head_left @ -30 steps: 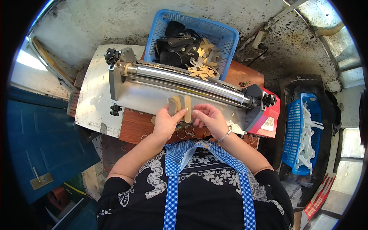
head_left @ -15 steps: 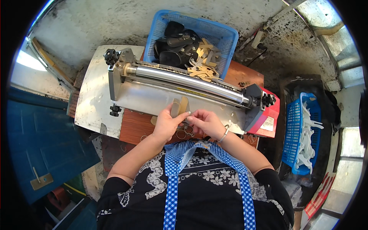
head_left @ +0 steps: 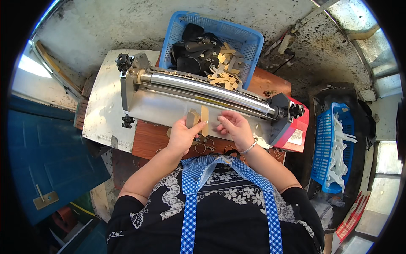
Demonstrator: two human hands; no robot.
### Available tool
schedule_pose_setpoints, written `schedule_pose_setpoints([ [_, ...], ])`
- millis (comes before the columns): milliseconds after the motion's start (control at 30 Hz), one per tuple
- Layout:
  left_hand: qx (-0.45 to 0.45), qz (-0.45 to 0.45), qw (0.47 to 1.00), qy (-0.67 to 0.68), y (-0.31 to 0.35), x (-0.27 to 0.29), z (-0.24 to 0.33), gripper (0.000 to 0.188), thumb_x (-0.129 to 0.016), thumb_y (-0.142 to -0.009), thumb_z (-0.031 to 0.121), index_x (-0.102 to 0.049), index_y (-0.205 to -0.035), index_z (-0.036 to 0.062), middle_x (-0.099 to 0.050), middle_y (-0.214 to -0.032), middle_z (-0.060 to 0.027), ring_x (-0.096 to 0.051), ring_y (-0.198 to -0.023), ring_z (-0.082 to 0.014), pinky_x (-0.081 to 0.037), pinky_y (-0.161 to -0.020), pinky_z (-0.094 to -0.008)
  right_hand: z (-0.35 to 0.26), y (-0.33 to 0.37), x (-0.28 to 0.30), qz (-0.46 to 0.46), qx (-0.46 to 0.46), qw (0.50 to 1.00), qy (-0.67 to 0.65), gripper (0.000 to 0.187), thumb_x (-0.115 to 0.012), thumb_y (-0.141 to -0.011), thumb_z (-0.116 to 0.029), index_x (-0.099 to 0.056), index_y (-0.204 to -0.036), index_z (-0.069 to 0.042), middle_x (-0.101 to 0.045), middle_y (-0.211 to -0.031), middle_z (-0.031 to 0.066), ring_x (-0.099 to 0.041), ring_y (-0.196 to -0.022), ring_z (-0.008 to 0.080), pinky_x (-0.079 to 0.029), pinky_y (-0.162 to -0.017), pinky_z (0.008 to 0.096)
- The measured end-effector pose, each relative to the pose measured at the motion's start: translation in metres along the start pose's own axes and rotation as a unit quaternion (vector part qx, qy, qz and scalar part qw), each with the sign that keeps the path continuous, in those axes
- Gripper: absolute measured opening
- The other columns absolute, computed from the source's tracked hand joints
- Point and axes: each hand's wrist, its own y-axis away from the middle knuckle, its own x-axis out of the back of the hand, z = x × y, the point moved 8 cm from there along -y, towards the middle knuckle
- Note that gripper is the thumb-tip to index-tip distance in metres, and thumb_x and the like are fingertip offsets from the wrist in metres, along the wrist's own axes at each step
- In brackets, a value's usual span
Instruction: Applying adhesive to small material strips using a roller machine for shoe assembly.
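Observation:
My left hand (head_left: 182, 136) is closed around a small stack of tan, round-ended strips (head_left: 193, 118). One lighter tan strip (head_left: 205, 119) stands out upright beside the stack, pinched under the left thumb. To the right of it, my right hand (head_left: 236, 129) is held apart, its fingers loosely bent, thumb and fingertips separated, with nothing visible in them. Both hands are over the front edge of a roller machine, whose long shiny metal roller (head_left: 207, 92) runs across in front of me.
Behind the roller, a blue basket (head_left: 253, 40) holds black shaped pieces (head_left: 188, 63) and tan strips (head_left: 224, 78). Rubber bands (head_left: 205, 147) lie on the brown board near my body. Another blue basket (head_left: 321, 148) with white pieces stands at right. A blue door (head_left: 46, 156) is at left.
My right hand has drawn away to the right from the left hand. The lighter strip now stands more upright and apart from the stack in my left hand.

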Motion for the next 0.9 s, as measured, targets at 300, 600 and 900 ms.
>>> schedule_pose_setpoints([
  [300, 0.049, -0.028, 0.996, 0.067, 0.001, -0.001, -0.008, 0.016, -0.055, -0.080, 0.011, -0.050, -0.093, 0.0034, -0.053, -0.076, -0.0025, -0.049, -0.063, -0.0082, -0.039, -0.053, -0.0189, 0.030, 0.019, -0.021, -0.170, -0.196, 0.966, 0.017, 0.024, -0.052, -0.082, -0.026, -0.048, -0.069, -0.006, -0.050, -0.059, 0.0005, -0.047, -0.045, 0.0070, -0.036, -0.038, 0.0185],
  [600, 0.089, -0.104, 0.968, 0.212, 0.007, -0.017, -0.005, 0.016, -0.042, -0.085, 0.008, -0.049, -0.098, -0.0009, -0.056, -0.090, -0.0124, -0.057, -0.081, -0.0191, -0.046, -0.074, -0.0299, 0.018, 0.017, -0.028, -0.167, -0.152, 0.972, 0.067, 0.029, -0.056, -0.080, -0.030, -0.050, -0.084, -0.002, -0.052, -0.064, 0.0027, -0.048, -0.046, 0.0066, -0.036, -0.038, 0.0164],
  [900, -0.008, -0.053, 0.985, 0.164, 0.002, -0.014, -0.007, 0.024, -0.055, -0.076, -0.003, -0.049, -0.099, -0.0003, -0.057, -0.089, -0.0060, -0.056, -0.078, -0.0135, -0.047, -0.068, -0.0254, 0.018, 0.018, -0.025, -0.137, -0.072, 0.979, 0.134, 0.018, -0.059, -0.078, -0.018, -0.050, -0.076, -0.002, -0.055, -0.062, 0.0032, -0.052, -0.049, 0.0060, -0.039, -0.040, 0.0159],
])
